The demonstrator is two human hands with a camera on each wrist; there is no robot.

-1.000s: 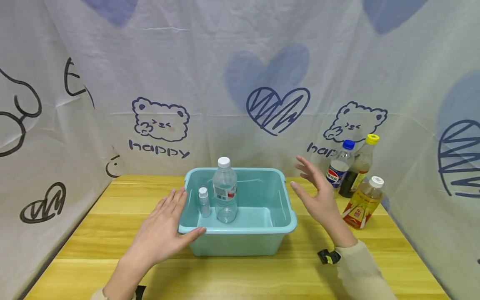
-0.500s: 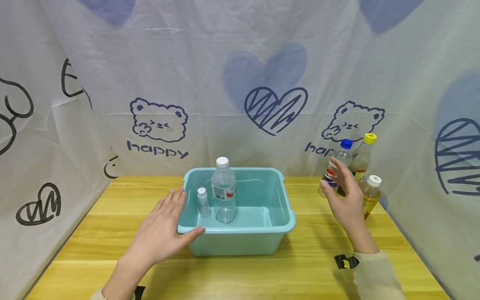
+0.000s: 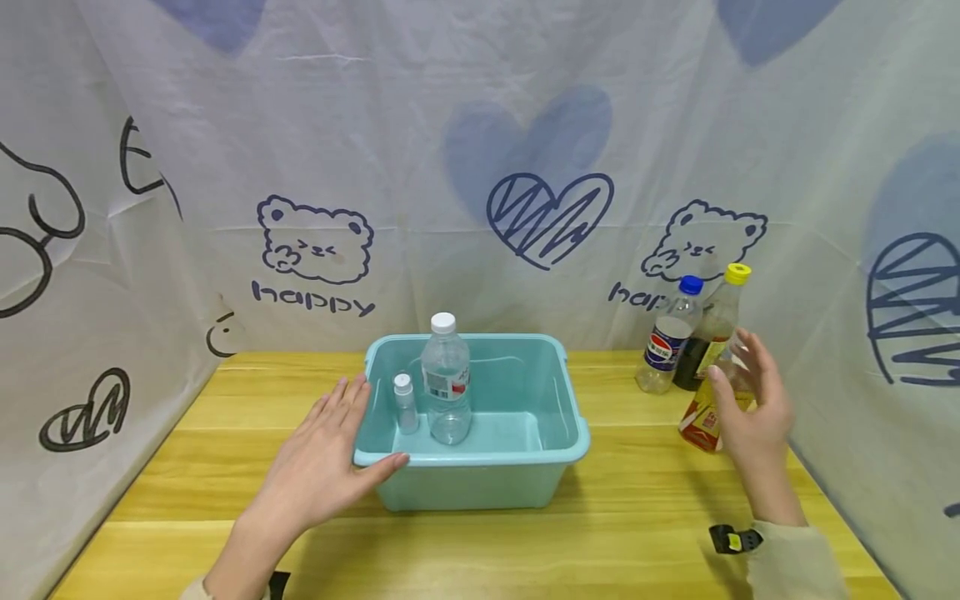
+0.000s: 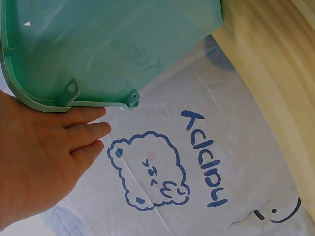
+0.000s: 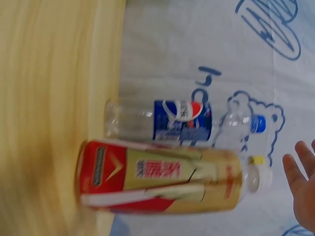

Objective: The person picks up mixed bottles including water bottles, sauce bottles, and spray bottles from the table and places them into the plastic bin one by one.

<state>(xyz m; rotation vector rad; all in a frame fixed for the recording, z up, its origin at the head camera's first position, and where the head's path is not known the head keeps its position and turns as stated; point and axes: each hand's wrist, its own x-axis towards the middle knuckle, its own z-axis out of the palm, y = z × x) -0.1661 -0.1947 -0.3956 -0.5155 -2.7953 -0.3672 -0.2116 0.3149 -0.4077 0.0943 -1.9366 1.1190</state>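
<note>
My left hand (image 3: 318,462) lies with straight fingers at the left front rim of a light-blue plastic basin (image 3: 480,487); the left wrist view shows the fingers along the rim's outer side. Inside the basin stand a clear water bottle (image 3: 447,379) with a white cap and a small clear bottle (image 3: 406,408), also white-capped. My right hand (image 3: 761,425), fingers apart and slightly bent, is beside a red and yellow drink bottle (image 3: 701,423), partly hiding it in the head view. In the right wrist view, the fingers (image 5: 298,179) are near its white cap (image 5: 265,177).
Behind the drink bottle stand a Pepsi bottle (image 3: 663,350) with a blue cap and a yellow-capped bottle (image 3: 697,358) of dark liquid. Everything is on a wooden table (image 3: 480,558). A printed white cloth (image 3: 435,267) hangs behind and at both sides.
My right hand has moved right, from beside the basin, past the front of the Pepsi bottle, to the red and yellow drink bottle. My left hand stays at the basin's rim.
</note>
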